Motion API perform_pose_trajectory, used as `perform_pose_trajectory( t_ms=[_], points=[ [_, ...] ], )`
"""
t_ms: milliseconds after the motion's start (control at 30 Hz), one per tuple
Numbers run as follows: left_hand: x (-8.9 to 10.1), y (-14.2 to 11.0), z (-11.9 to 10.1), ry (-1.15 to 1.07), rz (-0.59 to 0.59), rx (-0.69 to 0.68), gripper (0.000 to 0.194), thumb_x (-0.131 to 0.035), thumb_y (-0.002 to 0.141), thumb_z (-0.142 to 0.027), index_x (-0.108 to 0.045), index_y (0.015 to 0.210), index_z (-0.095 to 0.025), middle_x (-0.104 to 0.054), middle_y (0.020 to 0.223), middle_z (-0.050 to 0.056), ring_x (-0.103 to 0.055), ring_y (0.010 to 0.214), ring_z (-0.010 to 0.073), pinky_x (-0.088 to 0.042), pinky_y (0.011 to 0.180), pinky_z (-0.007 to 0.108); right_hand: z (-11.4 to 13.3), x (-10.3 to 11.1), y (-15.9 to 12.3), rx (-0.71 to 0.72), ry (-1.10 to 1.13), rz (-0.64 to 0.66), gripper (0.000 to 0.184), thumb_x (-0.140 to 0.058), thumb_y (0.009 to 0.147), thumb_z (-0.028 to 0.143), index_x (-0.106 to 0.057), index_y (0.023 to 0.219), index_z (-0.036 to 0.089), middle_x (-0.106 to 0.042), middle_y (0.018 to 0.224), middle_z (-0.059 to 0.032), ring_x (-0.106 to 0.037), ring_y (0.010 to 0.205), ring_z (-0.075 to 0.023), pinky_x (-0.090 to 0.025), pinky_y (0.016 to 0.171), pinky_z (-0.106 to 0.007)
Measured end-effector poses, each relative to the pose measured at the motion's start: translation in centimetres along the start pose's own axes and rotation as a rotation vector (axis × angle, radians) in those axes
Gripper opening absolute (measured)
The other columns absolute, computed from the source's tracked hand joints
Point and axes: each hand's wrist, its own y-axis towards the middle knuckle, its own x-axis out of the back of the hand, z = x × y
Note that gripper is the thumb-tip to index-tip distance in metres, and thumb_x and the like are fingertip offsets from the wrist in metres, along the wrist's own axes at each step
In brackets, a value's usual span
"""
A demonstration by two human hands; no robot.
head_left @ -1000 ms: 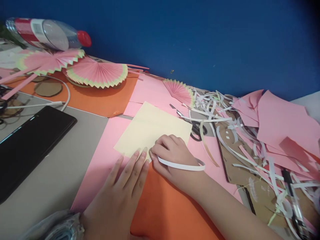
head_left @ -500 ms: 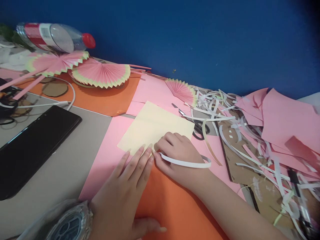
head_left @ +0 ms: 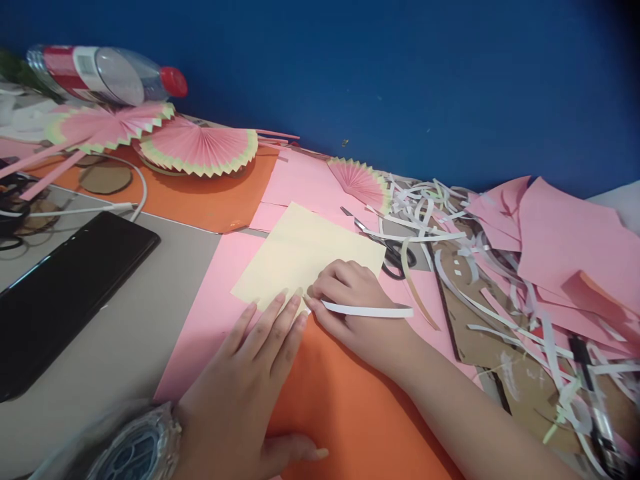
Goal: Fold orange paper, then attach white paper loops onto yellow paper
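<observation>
From my remote station I record the following. Yellow sheet (head_left: 305,247): centre of the frame, set at a slant, lying over a pink sheet (head_left: 200,327). Left hand (head_left: 237,383): palm down, fingers slightly spread, tips resting on the sheet's lower edge; its thumb extends over an orange sheet (head_left: 345,407) at bottom centre. Right hand (head_left: 355,283): curled, thumb and forefinger pinching one end of a white strip (head_left: 370,311) at that same lower edge, just beside the left fingertips. The strip's free length runs rightward across the hand.

Scissors (head_left: 393,248) lie right of centre, just beyond the yellow sheet's right corner. I note a phone (head_left: 75,300) at left, a bottle (head_left: 117,75) on its side at upper left, and a pleated fan (head_left: 200,150) below it to the right. Cardboard (head_left: 465,347), strewn with paper strips, and a pen (head_left: 587,387) occupy the lower right.
</observation>
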Motion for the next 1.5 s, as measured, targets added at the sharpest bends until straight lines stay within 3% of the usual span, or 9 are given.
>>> perform_pose_trajectory(
  t_ms=[133,467,800,1133,1500],
  points=[
    [0.2,0.1,0.0,-0.013,0.025,0.007,0.096,-0.041,0.074,-0.073,-0.023,0.144,-0.009,-0.019,0.152,0.015,-0.012,0.139,0.0337,-0.002,0.109,0.047,0.1,-0.1,0.1,-0.01,-0.033,0.003,0.017,-0.042,0.09,0.026,-0.056,0.083,0.02,-0.052,0.088,-0.0042,-0.045,0.081,-0.0174,-0.033,0.074,-0.033],
    [0.0,-0.1,-0.1,-0.01,-0.025,0.012,0.094,-0.037,0.077,-0.07,-0.029,0.141,-0.003,-0.02,0.15,0.02,-0.016,0.137,0.0363,-0.002,0.109,0.047,0.3,-0.2,0.1,-0.01,-0.069,-0.012,0.018,-0.041,0.09,0.025,-0.056,0.082,0.02,-0.051,0.087,-0.0033,-0.044,0.078,-0.0162,-0.033,0.072,-0.032],
    [0.0,0.0,-0.1,-0.001,-0.044,0.005,0.096,-0.036,0.076,-0.073,-0.032,0.14,-0.002,-0.024,0.148,0.021,-0.019,0.137,0.0373,-0.003,0.109,0.048,0.2,0.9,-0.2,-0.039,0.116,0.025,0.013,-0.041,0.089,0.023,-0.05,0.081,0.019,-0.05,0.089,-0.0021,-0.044,0.084,-0.0151,-0.035,0.076,-0.03],
    [0.0,0.0,-0.1,0.001,-0.041,0.009,0.093,-0.034,0.077,-0.073,-0.034,0.139,-0.003,-0.026,0.148,0.019,-0.022,0.136,0.0372,-0.005,0.109,0.047,-0.4,1.3,0.1,-0.004,-0.234,-0.013,0.019,-0.044,0.088,0.031,-0.056,0.078,0.019,-0.058,0.086,-0.0021,-0.049,0.084,-0.0182,-0.031,0.075,-0.035],
    [0.0,-0.1,-0.1,0.003,-0.031,0.017,0.092,-0.037,0.076,-0.072,-0.034,0.14,-0.005,-0.024,0.149,0.018,-0.021,0.136,0.0358,-0.005,0.109,0.046,-0.7,0.7,0.2,-0.057,-0.204,-0.044,0.02,-0.045,0.086,0.035,-0.057,0.078,0.021,-0.058,0.088,-0.0025,-0.048,0.088,-0.0204,-0.029,0.071,-0.034]
  ],
)
